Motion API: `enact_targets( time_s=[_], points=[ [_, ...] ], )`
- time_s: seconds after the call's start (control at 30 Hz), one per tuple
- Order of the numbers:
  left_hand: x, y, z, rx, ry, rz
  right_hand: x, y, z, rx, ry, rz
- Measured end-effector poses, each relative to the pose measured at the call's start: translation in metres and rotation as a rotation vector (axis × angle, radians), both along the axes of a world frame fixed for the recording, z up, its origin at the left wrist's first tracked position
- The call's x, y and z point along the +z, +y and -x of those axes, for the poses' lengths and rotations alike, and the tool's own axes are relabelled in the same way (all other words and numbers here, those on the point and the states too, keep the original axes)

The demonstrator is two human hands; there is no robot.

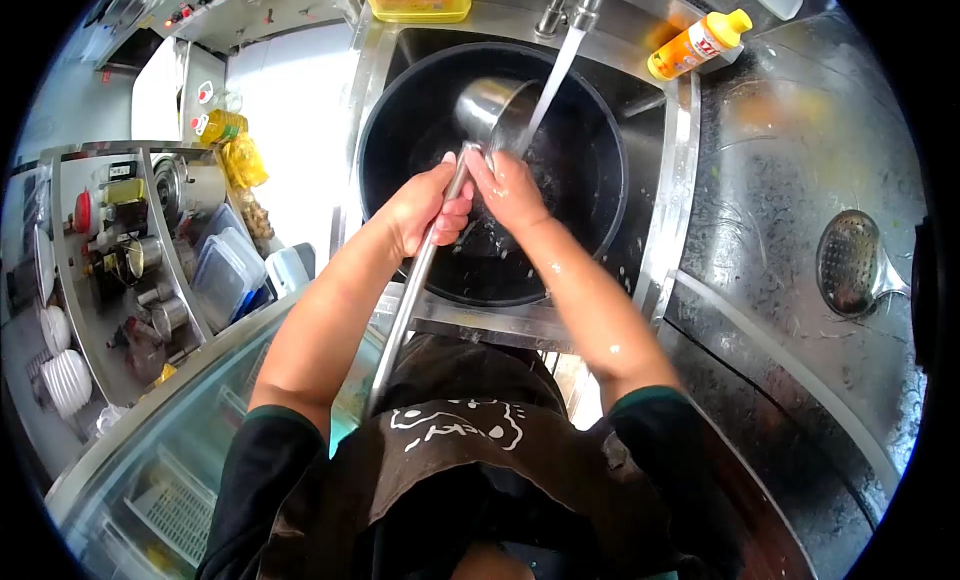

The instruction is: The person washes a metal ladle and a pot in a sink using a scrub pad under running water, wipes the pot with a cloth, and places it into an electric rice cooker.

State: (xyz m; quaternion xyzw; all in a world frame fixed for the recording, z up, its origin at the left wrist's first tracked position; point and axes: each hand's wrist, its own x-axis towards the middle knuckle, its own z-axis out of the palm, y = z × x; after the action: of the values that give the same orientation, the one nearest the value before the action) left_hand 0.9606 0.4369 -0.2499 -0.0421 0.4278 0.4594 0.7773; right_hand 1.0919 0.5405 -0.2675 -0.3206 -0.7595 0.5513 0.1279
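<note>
My left hand (432, 208) is wrapped round the long metal handle of a ladle. The ladle's round steel bowl (490, 110) is tilted over a large black basin (375, 160), beside the stream of running water (556, 78). Close to where handle and bowl meet, my right hand (508, 188) is closed; its fingertips are partly hidden, and what they hold, if anything, I cannot make out. The handle runs down toward my apron. Water drops lie on my right forearm.
A faucet (590, 5) stands behind the basin. A yellow bottle (700, 46) and a yellow container (418, 0) are at the sink's back edge. A perforated skimmer (848, 264) lies on the wet steel counter (770, 200) at right. Shelves with dishes are at left.
</note>
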Motion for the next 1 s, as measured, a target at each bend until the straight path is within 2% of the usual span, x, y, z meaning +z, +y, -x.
enact_targets(
  time_s=[0.03,0.07,0.13,0.17,0.2,0.27,0.33,0.37,0.4,0.5,0.53,0.6,0.63,0.73,0.77,0.8,0.87,0.97,1.0],
  points=[
    [0.002,-0.005,0.002,-0.024,-0.050,0.011,-0.032,0.005,-0.012,0.099,0.037,-0.278],
    [-0.010,-0.014,0.006,-0.004,-0.223,0.016,-0.036,0.015,-0.020,0.316,-0.172,-0.356],
    [-0.030,-0.032,0.012,0.065,-0.515,-0.005,-0.033,0.034,-0.040,0.605,-0.090,-0.667],
    [-0.033,-0.038,0.010,0.115,-0.604,0.003,-0.041,0.045,-0.046,0.671,-0.120,-0.800],
    [-0.034,-0.044,0.009,0.169,-0.688,0.007,-0.036,0.048,-0.049,0.623,-0.038,-0.840],
    [-0.041,-0.052,0.011,0.233,-0.810,-0.029,-0.038,0.050,-0.052,0.362,-0.043,-0.654],
    [-0.054,-0.062,0.014,0.260,-0.886,-0.106,0.003,0.042,-0.040,-0.216,-0.129,0.010],
    [-0.054,-0.065,0.015,0.270,-0.870,-0.115,-0.003,0.048,-0.032,-0.354,-0.040,0.143],
    [-0.054,-0.067,0.015,0.261,-0.878,-0.119,-0.006,0.050,-0.029,-0.430,0.066,0.430],
    [-0.052,-0.067,0.011,0.236,-0.889,-0.140,0.000,0.035,-0.013,-0.318,0.272,0.760],
    [-0.051,-0.067,0.009,0.218,-0.893,-0.145,0.002,0.030,-0.007,-0.223,0.243,0.626],
    [-0.048,-0.068,0.004,0.182,-0.901,-0.156,-0.003,0.028,0.005,0.113,0.065,-0.242],
    [-0.045,-0.069,0.002,0.157,-0.884,-0.138,-0.002,0.028,0.006,0.253,-0.078,-0.553],
    [-0.035,-0.066,-0.006,0.195,-0.911,-0.116,-0.011,0.024,0.006,0.402,-0.263,-0.685],
    [-0.036,-0.064,-0.009,0.156,-0.896,-0.126,-0.018,0.019,0.010,0.389,-0.339,-0.623],
    [-0.034,-0.063,-0.012,0.143,-0.845,-0.109,-0.023,0.014,0.012,0.380,-0.417,-0.377],
    [-0.032,-0.063,-0.023,0.165,-0.913,-0.090,-0.029,0.007,0.017,0.365,-0.549,-0.155],
    [-0.033,-0.064,-0.033,0.174,-0.776,-0.091,-0.049,-0.006,0.034,-0.101,-0.341,0.160],
    [-0.033,-0.065,-0.035,0.187,-0.729,-0.086,-0.048,-0.002,0.043,-0.325,-0.186,0.568]
  ],
)
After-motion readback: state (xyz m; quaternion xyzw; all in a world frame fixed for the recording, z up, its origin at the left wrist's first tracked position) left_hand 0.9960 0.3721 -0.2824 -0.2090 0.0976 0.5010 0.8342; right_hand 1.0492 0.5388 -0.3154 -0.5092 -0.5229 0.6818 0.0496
